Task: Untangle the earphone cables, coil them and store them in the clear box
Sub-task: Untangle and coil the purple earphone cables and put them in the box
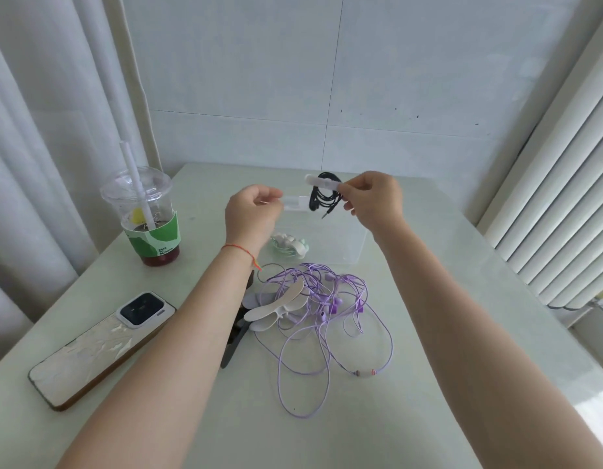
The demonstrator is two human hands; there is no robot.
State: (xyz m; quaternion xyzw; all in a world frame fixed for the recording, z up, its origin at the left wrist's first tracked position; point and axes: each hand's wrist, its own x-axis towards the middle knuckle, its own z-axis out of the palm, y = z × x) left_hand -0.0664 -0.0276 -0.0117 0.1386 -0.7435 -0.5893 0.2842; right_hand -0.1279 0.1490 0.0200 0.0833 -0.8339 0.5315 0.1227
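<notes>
**Me:** Cable first: the coiled black earphone cable [323,196] hangs in the air above the far side of the clear plastic box [355,247]. My right hand [372,198] pinches a white flat strap [322,182] that crosses the top of the coil. My left hand [252,211] has its fingers curled round a small clear tab [295,202] just beside the coil. I cannot tell whether that tab belongs to the strap or to the box lid.

**Friend:** So you are binding it?

**Me:** I judge so. To do it well I should keep the loops stacked flat, draw the strap snug and not tight, and tuck the loose jack that dangles under the coil before I lower it.

**Friend:** What is in the box already?

**Me:** A mint-green earphone bundle with a white clip [289,247] lies in its near left corner, so the black coil should go in the free part beside it.

**Friend:** And the rest?

**Me:** The tangled lilac earphone cables [327,319] lie on the pale green tabletop [462,299] just in front of the box, with cream wing-shaped cable clips [279,308] on their left edge. They are not yet sorted. Left of the box stands a plastic cup with a green sleeve and white straw [147,218]. A phone in a pearly case [103,346] lies nearer me on that same side, well apart from the box.
</notes>
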